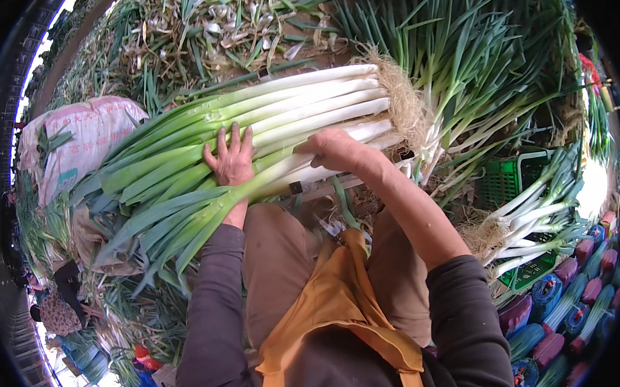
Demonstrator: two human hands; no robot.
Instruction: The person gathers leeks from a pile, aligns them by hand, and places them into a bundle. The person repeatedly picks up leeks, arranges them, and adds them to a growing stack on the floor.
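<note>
A layer of long green onions (315,101) lies side by side before me, white shanks and stringy roots (401,100) to the right, green leaves to the left. My left hand (232,159) rests on them with fingers spread, where white turns to green. My right hand (328,149) is closed around the white shank of one green onion (274,172) at the near side of the layer; its leaves fan out over my left wrist. Below the shanks, part of a metal support (332,183) shows near my knees.
Loose untrimmed green onions (456,59) are heaped at the upper right. More lie on a green plastic crate (502,176) at the right, beside wrapped bundles (551,341). Peeled scraps (219,28) cover the ground ahead. A woven sack (90,132) is at the left; another person (61,306) is at the lower left.
</note>
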